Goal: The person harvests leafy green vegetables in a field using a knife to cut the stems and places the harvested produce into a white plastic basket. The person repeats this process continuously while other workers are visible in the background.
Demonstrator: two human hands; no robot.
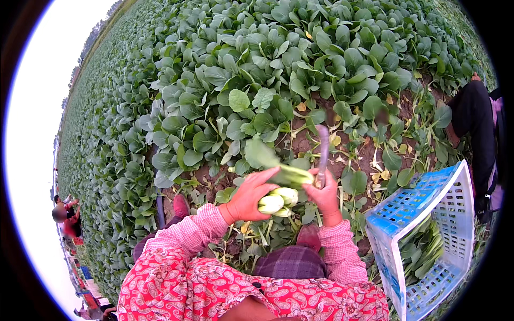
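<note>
Several pale-stemmed bok choy heads point(277, 201) are gathered in my left hand point(248, 196), their white-green bases facing my body. A sickle point(322, 148) with a curved blade rises from my right hand point(324, 196), which grips its lower end. Between both hands is another bok choy plant point(295, 173), blurred, its base at my right fingers and its leaf towards the upper left. Whether my left fingers touch this plant I cannot tell. Below the hands, cut leaves point(261, 236) lie on the soil.
Dense standing bok choy point(257, 72) fills the ground ahead. A blue and white plastic crate point(417, 200), tilted, holds greens at my right. Beyond it is a person's dark-trousered leg point(472, 108). Trimmed leaves and brown soil point(365, 156) lie ahead right. Other people point(70, 218) are far left.
</note>
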